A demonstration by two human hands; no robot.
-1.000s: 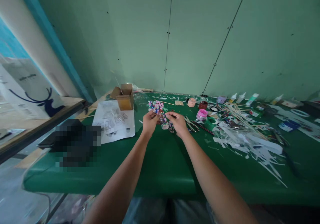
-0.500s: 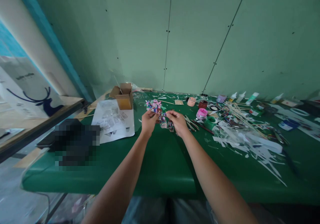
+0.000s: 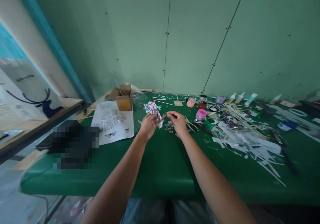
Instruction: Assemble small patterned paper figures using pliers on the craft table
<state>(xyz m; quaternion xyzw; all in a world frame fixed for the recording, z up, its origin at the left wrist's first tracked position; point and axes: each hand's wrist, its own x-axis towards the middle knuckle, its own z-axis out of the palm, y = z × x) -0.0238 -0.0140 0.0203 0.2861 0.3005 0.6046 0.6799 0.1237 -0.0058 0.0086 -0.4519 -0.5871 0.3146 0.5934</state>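
Observation:
My left hand (image 3: 147,125) is closed around a small multicoloured paper craft (image 3: 151,108), a bunch of pink, blue and white bits, lifted a little above the green table (image 3: 155,164). My right hand (image 3: 177,120) is right beside it, fingers pinched on something tiny I cannot make out. A small glittery piece (image 3: 170,127) lies on the table just under my right hand.
An open cardboard box (image 3: 123,97) and a printed sheet (image 3: 113,121) lie to the left. Small paint pots (image 3: 201,114), a green tape roll (image 3: 210,122), scissors (image 3: 190,124), wooden sticks (image 3: 240,114), glue bottles (image 3: 251,99) and white paper scraps (image 3: 250,144) crowd the right.
My left hand has raised the paper craft off the table and tilted it left. My right hand has stayed close, pinched.

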